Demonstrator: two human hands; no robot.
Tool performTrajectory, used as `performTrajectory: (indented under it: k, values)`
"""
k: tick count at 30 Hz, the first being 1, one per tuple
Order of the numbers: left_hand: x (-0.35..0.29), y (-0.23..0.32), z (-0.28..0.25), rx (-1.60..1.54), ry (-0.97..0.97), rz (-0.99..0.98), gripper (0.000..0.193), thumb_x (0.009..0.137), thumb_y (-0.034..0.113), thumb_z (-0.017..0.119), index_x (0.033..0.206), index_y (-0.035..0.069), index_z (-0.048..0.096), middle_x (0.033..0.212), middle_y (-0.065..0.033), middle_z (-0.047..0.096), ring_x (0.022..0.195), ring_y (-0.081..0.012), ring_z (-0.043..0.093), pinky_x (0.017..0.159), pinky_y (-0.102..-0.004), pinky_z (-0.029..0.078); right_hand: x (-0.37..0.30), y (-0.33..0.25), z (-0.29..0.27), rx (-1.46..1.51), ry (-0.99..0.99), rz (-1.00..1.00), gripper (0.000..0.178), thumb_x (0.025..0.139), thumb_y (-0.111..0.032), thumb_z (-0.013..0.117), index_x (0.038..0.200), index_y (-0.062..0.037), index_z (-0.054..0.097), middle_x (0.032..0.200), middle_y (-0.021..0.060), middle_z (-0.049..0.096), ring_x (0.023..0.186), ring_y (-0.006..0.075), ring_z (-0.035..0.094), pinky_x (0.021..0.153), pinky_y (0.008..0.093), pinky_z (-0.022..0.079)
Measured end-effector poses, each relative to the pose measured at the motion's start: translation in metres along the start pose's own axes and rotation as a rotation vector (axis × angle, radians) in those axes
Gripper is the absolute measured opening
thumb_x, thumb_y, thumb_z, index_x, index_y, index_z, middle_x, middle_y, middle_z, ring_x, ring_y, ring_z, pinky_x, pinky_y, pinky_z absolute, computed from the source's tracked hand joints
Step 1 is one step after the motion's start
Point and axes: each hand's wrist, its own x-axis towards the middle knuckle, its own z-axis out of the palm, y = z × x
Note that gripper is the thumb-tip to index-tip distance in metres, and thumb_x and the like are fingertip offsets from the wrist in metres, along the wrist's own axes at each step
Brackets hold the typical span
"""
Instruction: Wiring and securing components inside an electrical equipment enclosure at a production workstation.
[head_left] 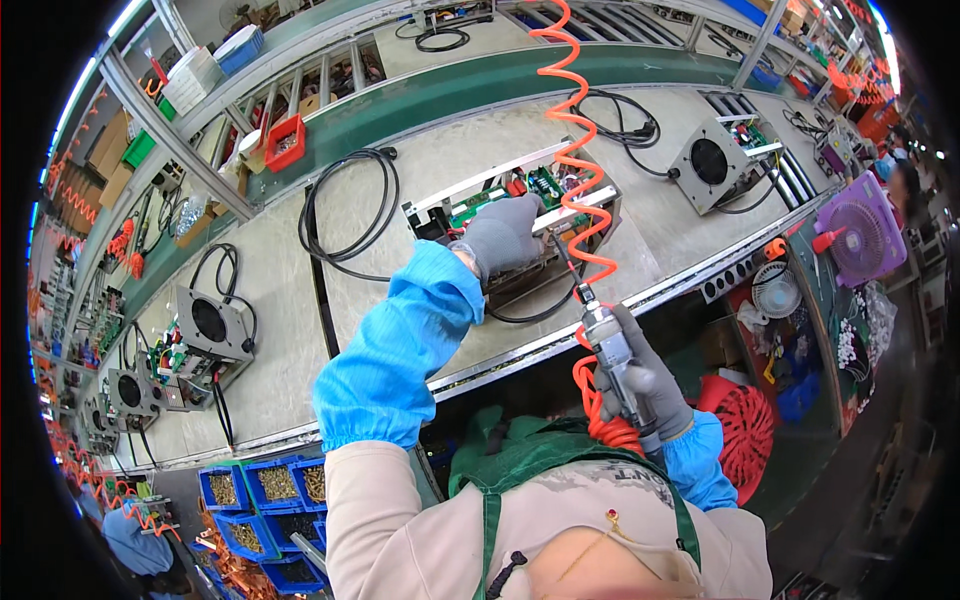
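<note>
In front of me on the bench lies an open metal power unit (548,182) with green circuit boards and red parts inside. My left hand (500,235), in a grey glove, reaches over its near side; the fingers are curled down and what they pinch is hidden. In my right hand (652,385), also gloved, is a silver air screwdriver (610,340), its thin bit slanting up toward the unit's right end. An orange coiled air hose (590,215) hangs from above, passes in front of the unit and runs down by the tool.
A black cable (393,210) loops beside the unit. Similar units with fans stand at the right (708,160) and left (210,318). Blue bins (272,482) of small hardware sit below the bench's left front edge. A purple fan (862,230) stands far right.
</note>
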Motion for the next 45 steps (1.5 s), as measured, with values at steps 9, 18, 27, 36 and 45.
performTrajectory:
  k: [9,18,27,36,45]
  values:
    - [0.002,-0.002,0.006,0.040,0.034,-0.002,0.039,0.073,0.016,0.063,0.109,0.002,0.057,0.093,-0.0218,0.066,0.090,-0.0378,0.064,0.081,-0.0427,0.051,0.004,-0.008,-0.006,-0.233,0.052,0.045,0.096,0.070,-0.014,0.064,0.153,-0.0197,0.014,0.086,0.0154,0.058,0.057,0.0205,0.062,0.054,0.0335,0.057]
    - [-0.004,-0.001,0.008,0.018,0.077,0.049,0.037,0.075,0.014,0.061,0.110,0.002,0.056,0.094,-0.0229,0.065,0.090,-0.0393,0.063,0.080,-0.0440,0.050,0.006,-0.014,0.003,-0.287,0.092,0.079,0.095,0.069,-0.006,0.055,0.153,-0.0202,0.014,0.081,0.0143,0.058,0.053,0.0218,0.061,0.056,0.0373,0.058]
    - [-0.017,0.013,0.031,0.142,0.286,0.061,0.040,0.076,0.017,0.063,0.114,0.005,0.055,0.106,-0.0207,0.061,0.099,-0.0369,0.059,0.085,-0.0420,0.048,0.008,-0.005,-0.004,-0.260,0.088,0.039,0.104,0.069,-0.027,0.076,0.152,-0.0245,0.015,0.085,0.0131,0.058,0.057,0.0212,0.062,0.054,0.0339,0.058]
    - [-0.202,0.015,0.146,-0.077,0.425,-0.106,0.051,0.075,0.020,0.067,0.122,0.005,0.053,0.126,-0.0166,0.052,0.120,-0.0366,0.047,0.100,-0.0451,0.041,0.011,0.013,-0.047,0.109,-0.234,0.043,0.068,0.085,-0.037,0.066,0.133,-0.0022,0.035,0.093,0.0143,0.055,0.058,0.0176,0.059,0.057,0.0374,0.057]
    - [-0.447,-0.077,0.124,0.557,0.699,-1.424,0.025,0.080,0.017,0.064,0.104,0.011,0.064,0.102,-0.0093,0.062,0.097,-0.0279,0.059,0.082,-0.0400,0.049,0.000,0.031,-0.038,0.022,-0.317,0.246,0.078,0.082,-0.036,0.069,0.137,0.0011,0.028,0.086,0.0145,0.056,0.059,0.0182,0.062,0.061,0.0369,0.058]
